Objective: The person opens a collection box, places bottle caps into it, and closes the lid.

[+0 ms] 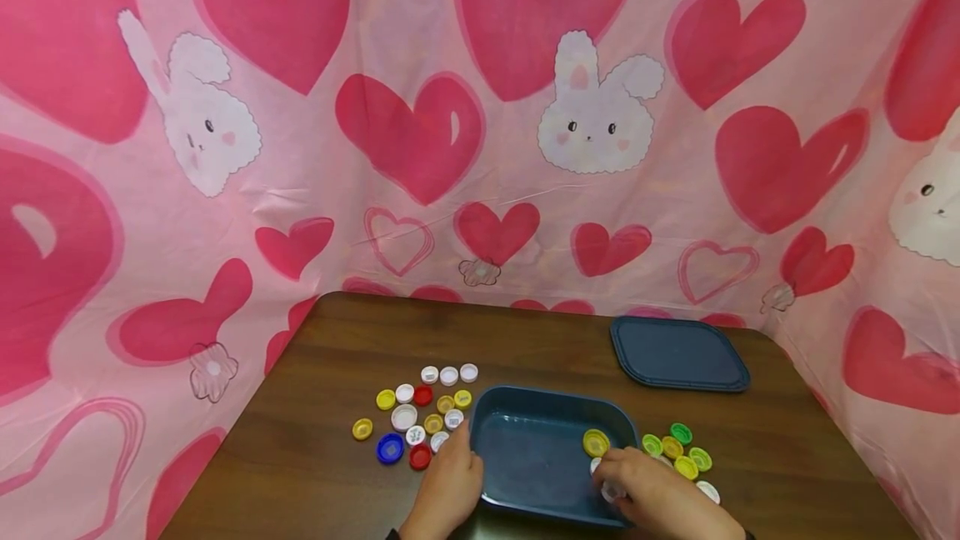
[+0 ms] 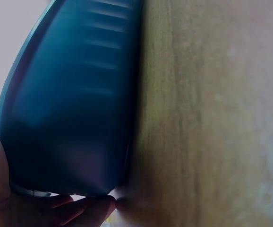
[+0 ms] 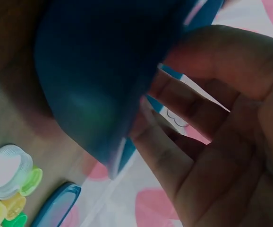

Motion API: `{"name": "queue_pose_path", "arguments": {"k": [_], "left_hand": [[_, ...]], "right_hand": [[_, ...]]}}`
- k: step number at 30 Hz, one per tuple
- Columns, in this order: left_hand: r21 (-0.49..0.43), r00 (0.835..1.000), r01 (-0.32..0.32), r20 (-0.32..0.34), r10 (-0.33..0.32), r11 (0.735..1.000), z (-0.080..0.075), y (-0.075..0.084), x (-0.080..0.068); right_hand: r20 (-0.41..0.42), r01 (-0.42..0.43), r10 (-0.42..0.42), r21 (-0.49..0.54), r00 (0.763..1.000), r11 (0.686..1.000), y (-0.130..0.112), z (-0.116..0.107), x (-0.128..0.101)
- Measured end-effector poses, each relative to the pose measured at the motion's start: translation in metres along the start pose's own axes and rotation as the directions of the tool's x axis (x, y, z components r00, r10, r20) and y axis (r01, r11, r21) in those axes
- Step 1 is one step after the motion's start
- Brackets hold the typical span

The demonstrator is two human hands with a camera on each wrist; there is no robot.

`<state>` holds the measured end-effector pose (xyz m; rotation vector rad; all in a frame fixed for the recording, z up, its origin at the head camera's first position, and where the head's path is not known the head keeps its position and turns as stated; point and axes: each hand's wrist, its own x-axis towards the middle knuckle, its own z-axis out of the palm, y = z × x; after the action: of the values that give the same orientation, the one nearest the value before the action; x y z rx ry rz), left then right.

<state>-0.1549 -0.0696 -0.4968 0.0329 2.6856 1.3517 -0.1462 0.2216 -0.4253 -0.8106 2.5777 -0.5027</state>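
A dark blue plastic box (image 1: 525, 448) stands on the wooden table. My left hand (image 1: 452, 477) grips its left end, and in the left wrist view fingers (image 2: 87, 210) curl round a corner of the box wall (image 2: 65, 118). My right hand (image 1: 645, 486) reaches over the right rim, its fingers bent down inside. Between thumb and fingers it pinches a whitish, translucent bottle cap (image 1: 612, 491). Beside those fingers lies a partly covered white cap (image 1: 595, 467), and a yellow cap (image 1: 596, 442) lies behind it in the box. In the right wrist view the box wall hides the fingertips.
Left of the box several caps lie spread out, among them a blue cap (image 1: 390, 448), a red cap (image 1: 423, 395) and white ones. Right of it sit green caps (image 1: 681, 433), yellow caps and a white cap (image 1: 708, 492). A dark blue lid (image 1: 678, 354) lies at the back right.
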Motion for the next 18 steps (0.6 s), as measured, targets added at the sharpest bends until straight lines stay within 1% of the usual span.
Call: {"name": "queue_pose_path", "arguments": {"k": [4,12,18], "left_hand": [[0.013,1.0,-0.013,-0.007,0.013,1.0,0.0007,-0.0011,0.0008],[0.005,1.0,0.016,0.012,-0.016,1.0,0.0,-0.0013,0.002],[0.021,1.0,-0.014,-0.002,0.014,1.0,0.0002,-0.0023,0.0014]], "right_hand": [[-0.016,-0.01,0.01,0.005,1.0,1.0,0.001,0.0049,-0.002],[-0.037,-0.035,0.035,-0.007,0.999,0.999,0.0017,0.008,-0.0023],[-0.042,-0.099,0.098,-0.009,0.994,0.995,0.0,0.0066,0.0003]]}}
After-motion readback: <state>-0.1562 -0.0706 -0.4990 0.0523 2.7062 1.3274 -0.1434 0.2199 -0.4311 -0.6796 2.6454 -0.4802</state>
